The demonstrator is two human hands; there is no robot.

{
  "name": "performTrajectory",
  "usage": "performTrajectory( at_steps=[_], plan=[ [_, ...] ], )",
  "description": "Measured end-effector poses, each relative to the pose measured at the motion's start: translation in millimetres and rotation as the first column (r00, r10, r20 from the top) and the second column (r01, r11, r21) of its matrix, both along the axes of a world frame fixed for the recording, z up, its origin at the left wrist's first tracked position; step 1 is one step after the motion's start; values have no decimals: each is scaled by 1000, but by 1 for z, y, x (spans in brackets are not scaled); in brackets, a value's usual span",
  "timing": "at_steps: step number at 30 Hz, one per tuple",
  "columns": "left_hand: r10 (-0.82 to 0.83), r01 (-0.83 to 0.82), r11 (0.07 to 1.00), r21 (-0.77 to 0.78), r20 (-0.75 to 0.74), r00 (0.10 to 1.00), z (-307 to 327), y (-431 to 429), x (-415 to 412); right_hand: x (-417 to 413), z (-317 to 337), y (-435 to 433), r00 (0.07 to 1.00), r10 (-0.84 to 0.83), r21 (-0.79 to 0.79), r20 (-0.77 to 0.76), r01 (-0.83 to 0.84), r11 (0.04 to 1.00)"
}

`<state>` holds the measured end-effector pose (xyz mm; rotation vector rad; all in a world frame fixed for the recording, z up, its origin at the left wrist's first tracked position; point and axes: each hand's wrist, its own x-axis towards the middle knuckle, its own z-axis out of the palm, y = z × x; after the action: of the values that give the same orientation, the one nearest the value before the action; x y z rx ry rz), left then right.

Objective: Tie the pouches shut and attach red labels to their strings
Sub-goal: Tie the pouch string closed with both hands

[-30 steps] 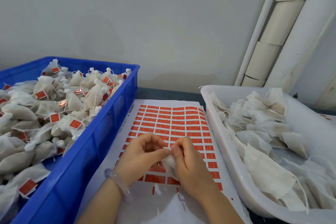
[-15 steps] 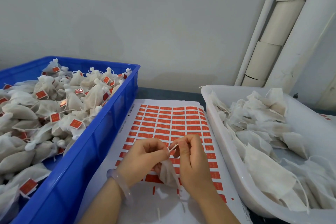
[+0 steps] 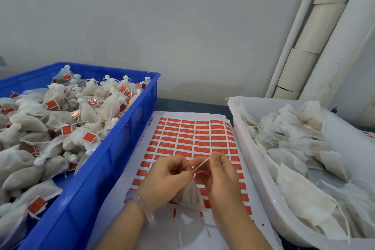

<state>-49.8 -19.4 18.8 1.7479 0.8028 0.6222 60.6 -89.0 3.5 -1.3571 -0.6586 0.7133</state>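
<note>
A small white mesh pouch hangs between my hands above a sheet of red labels. My left hand grips the pouch's gathered neck. My right hand pinches the end of its white string, which runs taut and slanted up to the right between the two hands. A red label shows just under the string between my fingers; whether it is stuck on is hidden.
A blue crate at the left is heaped with tied pouches bearing red labels. A white tub at the right holds several loose untied pouches. Pipes run up the wall at the back right.
My hands have parted slightly and risen. The string has been drawn out taut between them, and the pouch now hangs lower below my left hand.
</note>
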Motion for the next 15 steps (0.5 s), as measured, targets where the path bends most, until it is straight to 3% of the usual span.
performTrajectory(
  at_steps=[8,15],
  plan=[
    [-9,5,978,210,18,1000,-1,-5,0,-2,11,-3,976,152,90,-158,-140,986],
    [10,-25,955,295,51,999,-2,-9,1,-8,11,-7,970,226,143,-88,-212,967]
  ],
)
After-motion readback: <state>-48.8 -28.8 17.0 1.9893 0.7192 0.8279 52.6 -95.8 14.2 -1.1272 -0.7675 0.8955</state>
